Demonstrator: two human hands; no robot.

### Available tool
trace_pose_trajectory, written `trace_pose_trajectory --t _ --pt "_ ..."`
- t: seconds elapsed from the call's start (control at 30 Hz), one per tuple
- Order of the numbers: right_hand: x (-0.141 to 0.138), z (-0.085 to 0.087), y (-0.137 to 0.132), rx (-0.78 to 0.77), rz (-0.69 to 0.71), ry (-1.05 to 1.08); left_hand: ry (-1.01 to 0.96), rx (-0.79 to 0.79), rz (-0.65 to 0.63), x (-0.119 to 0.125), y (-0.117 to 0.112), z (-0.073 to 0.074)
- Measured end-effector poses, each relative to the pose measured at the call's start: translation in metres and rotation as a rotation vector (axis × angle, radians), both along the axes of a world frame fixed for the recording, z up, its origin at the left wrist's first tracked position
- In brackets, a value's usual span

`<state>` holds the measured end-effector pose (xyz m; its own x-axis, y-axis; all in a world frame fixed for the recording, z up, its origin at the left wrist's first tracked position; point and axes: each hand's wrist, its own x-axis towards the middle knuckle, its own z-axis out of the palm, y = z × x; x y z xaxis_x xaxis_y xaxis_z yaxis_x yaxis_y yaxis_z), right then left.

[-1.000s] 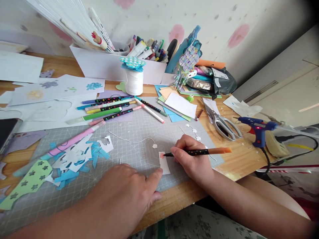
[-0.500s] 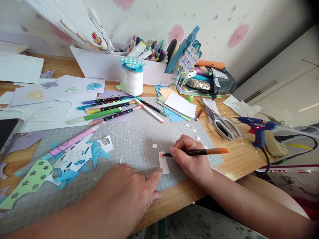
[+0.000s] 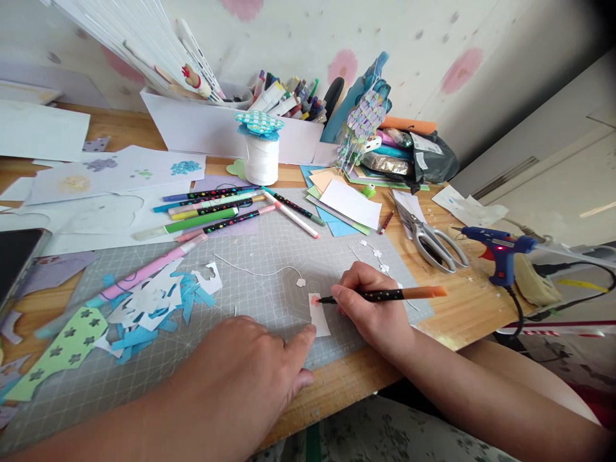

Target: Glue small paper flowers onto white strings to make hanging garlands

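A small white paper strip (image 3: 319,323) lies on the grey cutting mat (image 3: 269,256), with a coral-pink patch of colour near its far end. My right hand (image 3: 373,308) grips an orange-and-black marker pen (image 3: 418,293), its tip touching or just over that patch. With the index finger stretched out, my left hand (image 3: 255,359) presses down the strip's near left edge. The thumb is apart from the index finger; the other fingers are mostly hidden under the hand. Just beyond the strip lies a white string (image 3: 255,272) ending in a small white paper flower (image 3: 301,282).
Several markers (image 3: 231,205) lie at the mat's far side. Blue and white paper scraps (image 3: 154,301) are heaped left. Scissors (image 3: 436,247) and a blue glue gun (image 3: 500,247) with a lit red light rest right. A spool of white thread (image 3: 262,160) stands at the back.
The view has shifted slightly, so the whole scene sits a little farther right. Both hands, the marker and the strip keep nearly the same places relative to each other.
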<state>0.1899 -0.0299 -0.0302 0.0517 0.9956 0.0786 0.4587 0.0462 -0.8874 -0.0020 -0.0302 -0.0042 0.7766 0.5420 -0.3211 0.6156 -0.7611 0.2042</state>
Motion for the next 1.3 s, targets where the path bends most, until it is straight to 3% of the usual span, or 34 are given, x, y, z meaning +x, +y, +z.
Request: trace_pose_trajectory --t 0.83,1.3 --pt "0.0002 -0.0022 0.0010 0.006 0.007 0.008 0.094 -0.087 0.008 0.0037 0.0024 0.0051" --pt "0.0004 -0.0021 0.0010 0.029 -0.001 0.005 0.064 -0.069 0.008 0.0017 0.0012 0.0010"
